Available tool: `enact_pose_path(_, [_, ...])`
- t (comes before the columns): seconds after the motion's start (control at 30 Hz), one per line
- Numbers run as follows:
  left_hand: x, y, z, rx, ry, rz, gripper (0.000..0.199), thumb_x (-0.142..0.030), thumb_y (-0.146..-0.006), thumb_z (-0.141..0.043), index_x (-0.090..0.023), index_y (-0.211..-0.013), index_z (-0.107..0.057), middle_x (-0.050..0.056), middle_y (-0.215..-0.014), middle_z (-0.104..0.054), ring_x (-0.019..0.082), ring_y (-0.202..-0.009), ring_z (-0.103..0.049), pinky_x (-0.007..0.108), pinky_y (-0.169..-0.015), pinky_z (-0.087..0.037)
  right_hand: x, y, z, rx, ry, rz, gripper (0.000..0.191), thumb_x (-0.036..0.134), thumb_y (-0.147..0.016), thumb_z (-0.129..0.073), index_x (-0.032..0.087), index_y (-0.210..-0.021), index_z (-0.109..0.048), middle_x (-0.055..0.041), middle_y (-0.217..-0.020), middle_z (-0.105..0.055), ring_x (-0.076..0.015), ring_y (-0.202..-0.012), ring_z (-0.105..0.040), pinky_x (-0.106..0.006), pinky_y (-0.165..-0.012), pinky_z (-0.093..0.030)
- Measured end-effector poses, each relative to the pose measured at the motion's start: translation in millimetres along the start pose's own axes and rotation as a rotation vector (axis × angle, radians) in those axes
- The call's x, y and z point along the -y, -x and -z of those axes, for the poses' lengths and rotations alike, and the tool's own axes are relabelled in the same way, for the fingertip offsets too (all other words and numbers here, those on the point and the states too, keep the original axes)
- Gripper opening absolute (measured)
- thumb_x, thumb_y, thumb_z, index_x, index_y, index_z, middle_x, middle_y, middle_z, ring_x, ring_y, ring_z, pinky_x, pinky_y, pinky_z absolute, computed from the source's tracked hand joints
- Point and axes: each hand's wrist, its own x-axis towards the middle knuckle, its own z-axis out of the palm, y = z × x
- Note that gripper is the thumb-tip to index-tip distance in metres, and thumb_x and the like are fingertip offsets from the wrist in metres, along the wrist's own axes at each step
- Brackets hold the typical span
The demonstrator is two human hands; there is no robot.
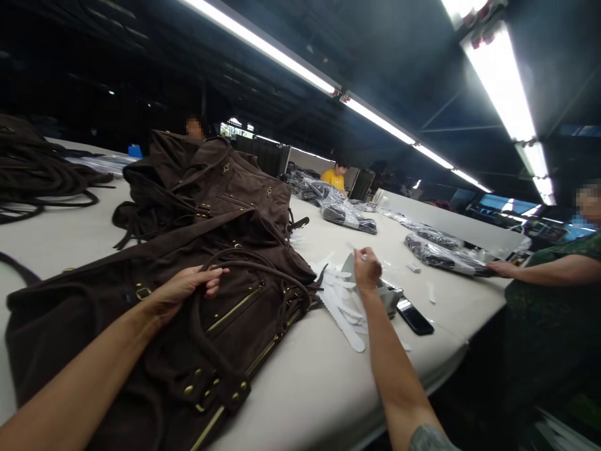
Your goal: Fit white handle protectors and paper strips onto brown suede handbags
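A dark brown bag (235, 282) with brass zips and studs lies on the table in front of me. My left hand (192, 285) is closed around one of its rounded handles (244, 258), thumb pointing right. To the right, my right hand (367, 269) is held in a pinch above a loose heap of white strips (340, 307), some with notched edges. Something thin and pale shows at its fingertips, too blurred to name. A grey box-like thing (390, 299) is partly hidden behind my right wrist.
More brown bags (220, 175) are piled behind, with dark straps (42, 166) at far left. A phone (415, 316) lies near the front edge of the white table (300, 376). Plastic-wrapped bundles (347, 213) sit farther back; a co-worker's hand (502, 269) touches another bundle (446, 255).
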Motion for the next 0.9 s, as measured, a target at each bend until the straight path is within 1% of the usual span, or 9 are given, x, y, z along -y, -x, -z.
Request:
enact_pose_path(0.07, [-11, 8, -8.3, -0.016, 0.016, -0.016, 0.014, -0.014, -0.078, -0.071, -0.006, -0.087, -0.064, -0.001, -0.062, -0.052, 0.005, -0.050, -0.048, 0.014, -0.044, -0.041, 22, 11, 28, -0.125, -0.166, -0.041, 0.027, 0.043, -0.098, -0.038, 0.019, -0.092, -0.048, -0.0081, -0.090, -0.063, -0.0146, -0.063, -0.056, -0.027, -0.062, -0.041])
enact_pose_path(0.13, [-26, 22, -19.6, -0.020, 0.023, -0.030, 0.013, -0.013, -0.080, -0.068, -0.005, -0.089, -0.063, -0.002, -0.066, -0.051, 0.003, -0.049, -0.045, 0.011, -0.042, -0.036, 45, 38, 53, -0.074, -0.544, -0.073, 0.034, 0.054, -0.095, -0.043, 0.021, -0.094, -0.045, -0.0026, -0.083, -0.062, -0.0095, -0.050, -0.049, -0.022, -0.050, -0.037])
enact_pose_path(0.2, [-41, 42, -36.2, 0.028, 0.034, -0.056, 0.014, -0.016, -0.082, -0.067, -0.005, -0.091, -0.063, -0.004, -0.065, -0.046, 0.000, -0.045, -0.036, 0.009, -0.039, -0.029, 65, 80, 73, 0.264, -0.973, -0.148, 0.040, 0.056, -0.083, -0.063, 0.021, -0.092, -0.046, 0.0019, -0.076, -0.061, -0.0067, -0.045, -0.045, -0.018, -0.041, -0.028])
enact_pose_path(0.3, [-55, 84, -74.1, 0.166, -0.007, -0.101, 0.022, -0.030, -0.085, -0.066, -0.009, -0.090, -0.061, -0.008, -0.061, -0.040, -0.002, -0.040, -0.026, 0.010, -0.037, -0.023, 81, 147, 92, 0.885, -1.166, -0.339, 0.044, 0.043, -0.074, -0.079, 0.019, -0.101, -0.054, 0.0018, -0.074, -0.061, -0.0074, -0.051, -0.052, -0.015, -0.039, -0.030])
enact_pose_path(0.4, [-49, 132, -118.0, 0.242, -0.187, -0.130, 0.036, -0.049, -0.086, -0.061, -0.015, -0.080, -0.054, -0.007, -0.056, -0.040, 0.002, -0.039, -0.029, 0.013, -0.035, -0.020, 77, 197, 94, 1.131, -1.160, -0.474, 0.050, 0.037, -0.071, -0.082, 0.015, -0.111, -0.062, -0.0012, -0.076, -0.063, -0.0097, -0.058, -0.057, -0.016, -0.044, -0.041])
enact_pose_path(0.53, [-9, 187, -157.9, 0.361, -0.572, -0.232, 0.043, -0.058, -0.092, -0.043, -0.019, -0.077, -0.054, -0.003, -0.054, -0.048, 0.008, -0.043, -0.040, 0.018, -0.039, -0.029, 60, 225, 96, 1.127, -1.182, -0.634, 0.034, 0.035, -0.069, -0.084, 0.011, -0.088, -0.069, -0.0029, -0.072, -0.063, -0.0067, -0.054, -0.053, -0.013, -0.041, -0.034])
enact_pose_path(0.67, [47, 225, -167.3, 0.362, -0.829, -0.455, 0.037, -0.045, -0.096, -0.038, -0.020, -0.090, -0.065, 0.004, -0.073, -0.065, 0.015, -0.063, -0.059, 0.020, -0.058, -0.045, 57, 234, 117, 1.020, -1.320, -0.824, 0.032, 0.030, -0.064, -0.088, 0.014, -0.085, -0.069, 0.0007, -0.070, -0.062, -0.0023, -0.049, -0.044, -0.011, -0.041, -0.031])
enact_pose_path(0.8, [87, 254, -154.6, 0.136, -0.854, -0.425, 0.033, -0.041, -0.095, -0.043, -0.023, -0.097, -0.070, 0.003, -0.076, -0.068, 0.016, -0.066, -0.063, 0.020, -0.063, -0.048, 60, 252, 143, 1.048, -1.410, -0.943, 0.036, 0.030, -0.061, -0.091, 0.014, -0.086, -0.070, 0.0007, -0.070, -0.063, 0.0006, -0.043, -0.035, -0.010, -0.035, -0.020])
enact_pose_path(0.9, [101, 267, -140.2, -0.070, -0.818, -0.335, 0.032, -0.044, -0.090, -0.053, -0.028, -0.113, -0.068, -0.001, -0.062, -0.063, 0.016, -0.056, -0.060, 0.021, -0.057, -0.046, 60, 273, 155, 1.149, -1.393, -0.980, 0.035, 0.030, -0.065, -0.089, 0.014, -0.091, -0.073, 0.0026, -0.064, -0.057, -0.0002, -0.043, -0.037, -0.010, -0.034, -0.019])
